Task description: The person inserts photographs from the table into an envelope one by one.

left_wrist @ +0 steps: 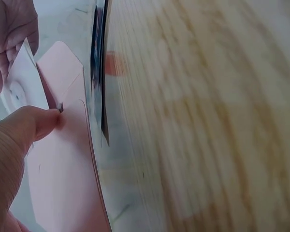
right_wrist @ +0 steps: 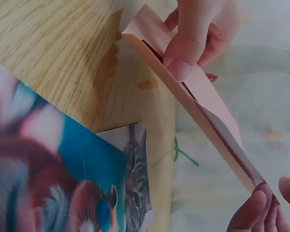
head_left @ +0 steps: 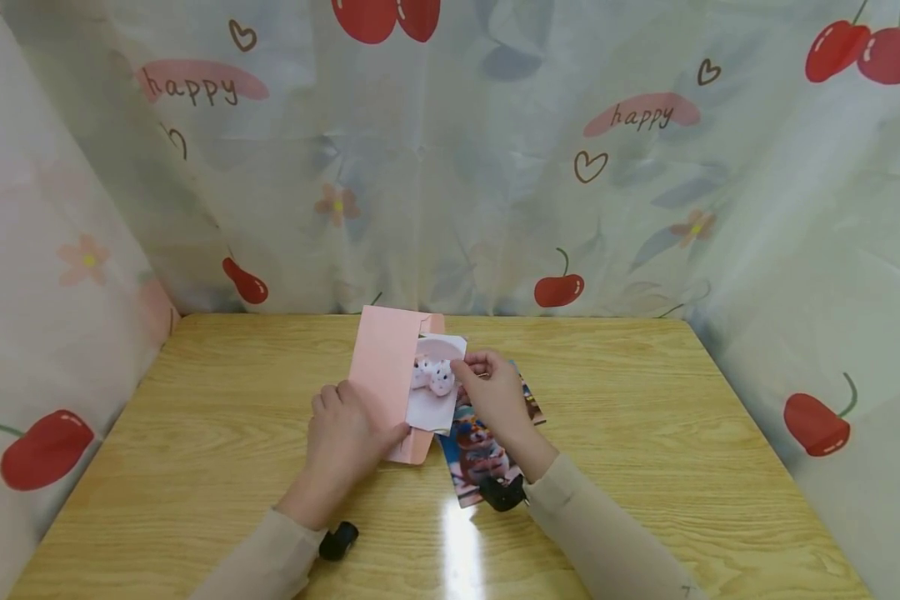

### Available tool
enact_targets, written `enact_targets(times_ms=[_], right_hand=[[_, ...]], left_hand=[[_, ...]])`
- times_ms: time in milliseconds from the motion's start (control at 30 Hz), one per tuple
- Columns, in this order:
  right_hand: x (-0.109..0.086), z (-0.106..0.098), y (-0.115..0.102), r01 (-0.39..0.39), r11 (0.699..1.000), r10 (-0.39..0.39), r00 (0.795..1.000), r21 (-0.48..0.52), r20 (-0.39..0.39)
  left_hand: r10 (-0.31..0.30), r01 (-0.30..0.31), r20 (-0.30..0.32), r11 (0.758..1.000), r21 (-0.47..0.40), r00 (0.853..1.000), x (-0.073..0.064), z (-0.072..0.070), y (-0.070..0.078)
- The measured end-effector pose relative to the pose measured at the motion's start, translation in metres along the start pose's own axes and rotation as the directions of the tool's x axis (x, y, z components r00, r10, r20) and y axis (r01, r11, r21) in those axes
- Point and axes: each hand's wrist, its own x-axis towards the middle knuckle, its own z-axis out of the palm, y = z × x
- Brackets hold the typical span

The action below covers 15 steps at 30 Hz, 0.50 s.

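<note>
My left hand (head_left: 345,433) grips a pink envelope (head_left: 382,358) by its lower side, the thumb (left_wrist: 38,121) at the opening. Partly inside the envelope is a white card (head_left: 429,410) picturing a spotted bow-like shape; its right part sticks out. The right hand (head_left: 498,396) pinches the card's outer edge between thumb and fingers. Below the right hand and forearm, picture cards (head_left: 472,446) lie overlapped on the table. In the right wrist view, one has a blue background (right_wrist: 87,140) and another shows a grey striped cat (right_wrist: 135,183).
The wood-grain table (head_left: 217,417) reaches back to a hanging cloth (head_left: 420,167) printed with cherries, and similar cloth stands on both sides. A black device (head_left: 337,542) sits at the left wrist, another black device (head_left: 502,493) at the right.
</note>
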Motion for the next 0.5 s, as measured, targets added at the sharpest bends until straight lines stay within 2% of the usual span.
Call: enact_targets(times_ms=[133, 300, 500], right_hand=[[-0.0005, 0.0002, -0.0032, 0.016, 1.000, -0.016, 1.000, 0.009, 0.017], [0.0004, 0.0015, -0.0056, 0.024, 1.000, -0.024, 0.999, -0.002, 0.037], [0.0040, 0.0032, -0.0048, 0.011, 0.998, -0.010, 1.000, -0.066, 0.018]], left_hand=[[-0.016, 0.016, 0.005, 1.000, -0.008, 1.000, 0.0004, -0.0004, -0.0010], [-0.006, 0.006, -0.004, 1.000, -0.024, 1.000, -0.0012, -0.0010, 0.0011], [0.016, -0.016, -0.023, 1.000, -0.022, 1.000, -0.0022, -0.0001, 0.0032]])
